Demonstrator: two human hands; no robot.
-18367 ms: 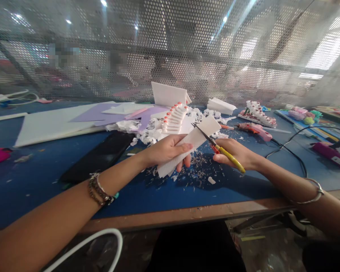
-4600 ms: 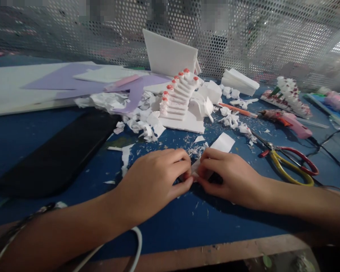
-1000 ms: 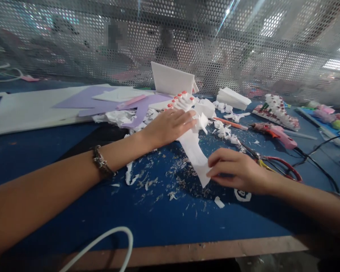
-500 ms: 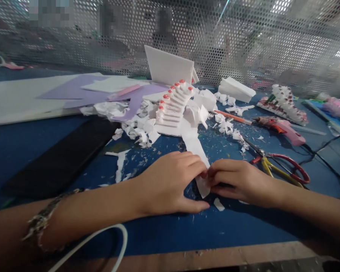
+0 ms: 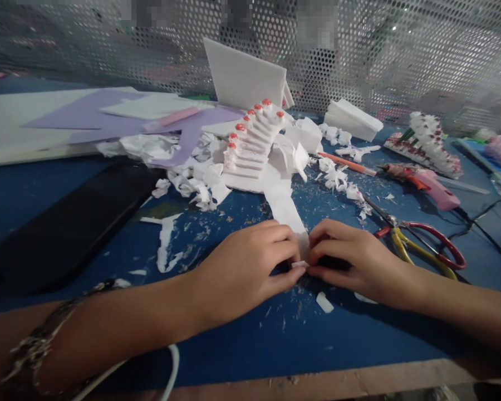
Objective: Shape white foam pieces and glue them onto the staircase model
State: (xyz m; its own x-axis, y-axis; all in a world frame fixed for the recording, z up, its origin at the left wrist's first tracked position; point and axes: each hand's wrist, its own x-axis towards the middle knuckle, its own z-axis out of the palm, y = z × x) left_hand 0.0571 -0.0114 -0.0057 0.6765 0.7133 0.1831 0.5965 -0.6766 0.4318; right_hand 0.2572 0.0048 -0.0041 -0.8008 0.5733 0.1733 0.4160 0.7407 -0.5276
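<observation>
A white paper strip [image 5: 286,209] runs from the small white staircase model [image 5: 250,147] toward me. At the strip's near end, my left hand [image 5: 254,264] pinches the paper between thumb and fingers, where the edge looks folded or rolled up. My right hand [image 5: 350,256] is closed on the same end from the other side, fingertips almost meeting the left ones. Red dots top the posts along the model's steps. A small paper scrap [image 5: 324,302] lies just below the fingers.
Red-and-yellow-handled scissors [image 5: 417,245], a pink glue gun [image 5: 432,186] and an orange pencil [image 5: 348,164] lie at right. A black phone-like slab [image 5: 70,228] and purple sheets [image 5: 87,120] are at left. Crumpled paper [image 5: 196,181] surrounds the model; a perforated metal screen [image 5: 171,67] stands behind.
The strip's near end, flat and pointing toward me before, is now turned up between my fingers. My left thumb has closed in on it. The view has shifted slightly.
</observation>
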